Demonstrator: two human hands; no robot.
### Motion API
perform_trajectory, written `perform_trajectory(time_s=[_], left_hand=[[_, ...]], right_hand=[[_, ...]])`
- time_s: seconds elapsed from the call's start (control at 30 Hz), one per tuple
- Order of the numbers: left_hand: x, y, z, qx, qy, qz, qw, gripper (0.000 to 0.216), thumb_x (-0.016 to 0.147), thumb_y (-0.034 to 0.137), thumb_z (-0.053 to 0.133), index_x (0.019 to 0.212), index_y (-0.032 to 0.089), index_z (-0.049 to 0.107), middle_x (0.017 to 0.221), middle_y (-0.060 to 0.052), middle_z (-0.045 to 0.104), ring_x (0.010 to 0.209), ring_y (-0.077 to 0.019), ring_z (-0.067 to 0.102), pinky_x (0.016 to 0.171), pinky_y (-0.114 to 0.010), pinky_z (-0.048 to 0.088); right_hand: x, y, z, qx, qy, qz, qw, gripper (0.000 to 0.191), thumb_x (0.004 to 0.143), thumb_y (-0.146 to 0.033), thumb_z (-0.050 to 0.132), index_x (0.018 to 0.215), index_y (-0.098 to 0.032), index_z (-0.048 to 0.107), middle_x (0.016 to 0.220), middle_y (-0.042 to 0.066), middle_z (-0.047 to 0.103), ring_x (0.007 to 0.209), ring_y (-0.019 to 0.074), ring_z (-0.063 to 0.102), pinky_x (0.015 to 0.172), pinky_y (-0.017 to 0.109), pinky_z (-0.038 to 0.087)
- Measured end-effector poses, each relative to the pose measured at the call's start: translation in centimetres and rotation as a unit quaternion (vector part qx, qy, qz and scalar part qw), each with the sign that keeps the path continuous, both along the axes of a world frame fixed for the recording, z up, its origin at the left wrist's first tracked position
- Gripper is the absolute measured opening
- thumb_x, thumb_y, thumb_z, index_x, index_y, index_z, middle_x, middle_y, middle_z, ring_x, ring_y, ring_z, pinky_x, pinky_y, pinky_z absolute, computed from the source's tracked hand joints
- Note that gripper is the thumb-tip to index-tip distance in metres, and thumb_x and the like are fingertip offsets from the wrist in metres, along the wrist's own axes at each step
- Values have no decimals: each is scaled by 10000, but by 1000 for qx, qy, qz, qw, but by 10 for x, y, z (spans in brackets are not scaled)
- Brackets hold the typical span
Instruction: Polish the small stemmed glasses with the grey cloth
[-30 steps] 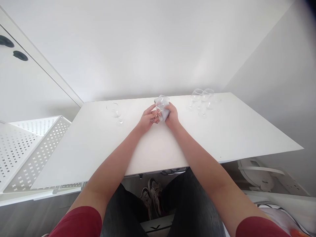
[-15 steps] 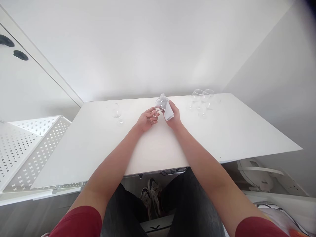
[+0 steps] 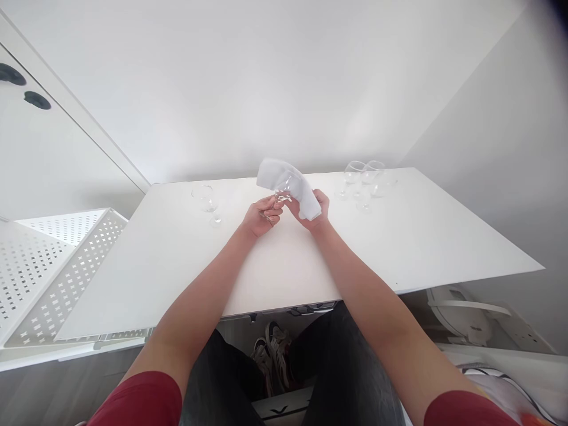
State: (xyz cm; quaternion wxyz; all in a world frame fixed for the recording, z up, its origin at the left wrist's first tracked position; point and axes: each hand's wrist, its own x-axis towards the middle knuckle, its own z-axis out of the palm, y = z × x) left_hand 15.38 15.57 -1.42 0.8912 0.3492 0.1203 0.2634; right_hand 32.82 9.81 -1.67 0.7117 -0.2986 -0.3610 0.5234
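Observation:
My left hand is closed around the stem of a clear wine glass, held above the middle of the white table. My right hand grips a white cloth that is draped over and behind the glass bowl. One clear glass stands on the table to the left of my hands. A small group of clear glasses stands at the back right of the table.
A white perforated metal rack lies to the left of the table. Shoes sit on the floor under the table between my legs. A white appliance rests low on the right. A white wall backs the table.
The cloth, bunched in my right hand a second ago, has opened out and risen over the glass. My left hand stays on the stem, shifted slightly left.

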Motion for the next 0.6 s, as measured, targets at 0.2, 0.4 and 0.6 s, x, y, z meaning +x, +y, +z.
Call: perform_trajectory(time_s=[0.2, 0.4, 0.6], left_hand=[[1, -1, -1, 17, 14, -13, 1000, 76, 877, 160, 699, 846, 140, 632, 759, 4, 516, 487, -13, 327, 463, -154, 377], [7, -10, 1, 130, 79, -13, 988, 234, 861, 321, 775, 874, 152, 614, 777, 6, 519, 520, -25, 343, 521, -185, 413], [15, -16, -6, 270, 131, 75, 951, 413, 855, 414, 774, 1179, 202, 628, 735, 10, 576, 527, -67, 392, 555, -243, 430]], right_hand=[[-4, -1, -1, 30, -93, -16, 995, 485, 734, -594, 801, 1090, -294, 668, 967, 47, 724, 940, 272, 673, 724, 406, 551], [-3, 7, -5, 46, -100, -74, 991, 492, 783, -697, 746, 926, -236, 650, 894, 46, 681, 908, 223, 662, 795, 357, 552], [-3, 8, -7, 48, -132, -248, 958, 376, 822, -568, 767, 985, -244, 665, 1009, 26, 686, 910, 181, 645, 795, 312, 525]])
